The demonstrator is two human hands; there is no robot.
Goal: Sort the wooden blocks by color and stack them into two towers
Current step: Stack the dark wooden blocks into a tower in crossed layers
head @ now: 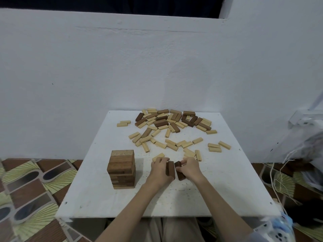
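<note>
A tower of dark brown blocks (122,169) stands on the left part of the white board (218,189). Just right of it, my left hand (160,169) grips two dark blocks (171,169) held side by side. My right hand (189,167) grips another dark block (180,171) and holds it against them. A loose pile of mixed dark and light blocks (172,120) lies at the far edge. Scattered light blocks (174,145) lie between the pile and my hands.
The board sits low against a white wall (122,67). Patterned flooring (35,180) shows on the left. A bag and tangled cords (288,172) lie to the right. My knees show below the board's near edge.
</note>
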